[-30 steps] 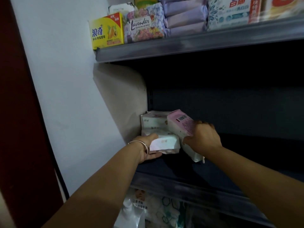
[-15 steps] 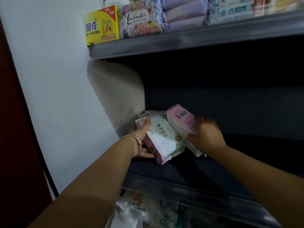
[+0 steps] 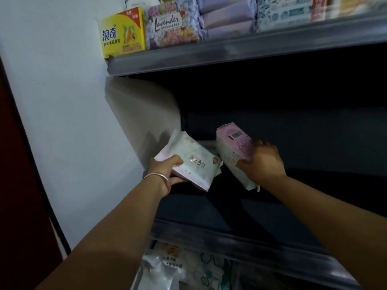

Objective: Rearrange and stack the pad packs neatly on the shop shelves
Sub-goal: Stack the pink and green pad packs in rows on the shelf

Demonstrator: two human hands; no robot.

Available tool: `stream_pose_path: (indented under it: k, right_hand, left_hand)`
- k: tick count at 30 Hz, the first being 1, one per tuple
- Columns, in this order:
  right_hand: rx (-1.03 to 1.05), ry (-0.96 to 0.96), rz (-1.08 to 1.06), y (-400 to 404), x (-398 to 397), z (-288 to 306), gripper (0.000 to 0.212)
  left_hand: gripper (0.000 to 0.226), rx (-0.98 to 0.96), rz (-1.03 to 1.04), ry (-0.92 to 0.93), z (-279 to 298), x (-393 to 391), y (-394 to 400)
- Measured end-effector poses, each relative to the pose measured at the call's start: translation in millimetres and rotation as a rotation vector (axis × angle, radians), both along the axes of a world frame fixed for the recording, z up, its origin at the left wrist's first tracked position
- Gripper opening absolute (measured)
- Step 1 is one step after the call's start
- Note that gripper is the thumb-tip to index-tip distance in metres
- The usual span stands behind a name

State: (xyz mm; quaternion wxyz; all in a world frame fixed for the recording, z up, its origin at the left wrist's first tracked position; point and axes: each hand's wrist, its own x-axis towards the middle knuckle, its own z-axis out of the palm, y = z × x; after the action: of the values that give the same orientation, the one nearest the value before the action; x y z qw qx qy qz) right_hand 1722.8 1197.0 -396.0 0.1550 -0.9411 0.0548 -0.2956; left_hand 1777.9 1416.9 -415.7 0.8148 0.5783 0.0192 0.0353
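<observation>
Two pad packs are in hand just left of the frame's centre: the left hand (image 3: 167,174) grips a pale pack (image 3: 188,162), thumb on its face and fingers underneath, tilted and lifted off the dark middle shelf (image 3: 209,214); the right hand (image 3: 261,162) curls round a pink pack (image 3: 232,145) standing on end, its lower end at or near the shelf. To do this step well, I judge the pale pack should be turned flat and square before it is set into the left rear corner, and the pink one then laid squarely on it or pressed snug beside it, edges aligned, since soft wrappers slide. A grey upper shelf (image 3: 230,53) crosses the top of the frame carrying a yellow box (image 3: 121,34), a Lavender pack (image 3: 169,26) and lilac packs (image 3: 226,15). A white wall (image 3: 62,101) fills the left, and more packets (image 3: 167,268) lie at the bottom centre.
</observation>
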Motion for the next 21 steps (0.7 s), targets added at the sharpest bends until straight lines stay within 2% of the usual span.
stream_pose_path:
  k: [3, 5, 10, 13, 14, 17, 19, 21]
  right_hand:
    - [-0.058, 0.021, -0.002, 1, -1, -1, 0.062]
    - [-0.062, 0.024, -0.003, 2, -2, -1, 0.062]
    - [-0.040, -0.003, 0.020, 6, -2, 6, 0.064]
    - [-0.062, -0.028, 0.027, 9, -4, 12, 0.065]
    - [-0.053, -0.029, 0.026, 10, -5, 12, 0.066]
    - [-0.070, -0.021, 0.034, 12, -6, 12, 0.065]
    - [-0.083, -0.015, 0.034, 12, -4, 11, 0.063]
    - [-0.082, -0.010, 0.028, 10, -1, 12, 0.062]
  left_hand:
    - [0.078, 0.132, -0.015, -0.012, -12, 3, 6]
    - [0.094, 0.368, 0.000, -0.048, -12, 10, 8]
    - [0.097, 0.954, 0.110, 0.069, 8, 7, 8]
    - [0.125, 1.076, 0.089, 0.017, -4, 9, 10]
    - [0.126, 1.075, 0.100, -0.027, -11, 10, 9]
    - [0.108, 1.080, 0.218, -0.150, -22, 13, 3]
    - [0.084, 1.398, 0.348, -0.238, -21, 9, -6]
    - [0.064, 1.684, 0.510, -0.560, -25, 10, -14]
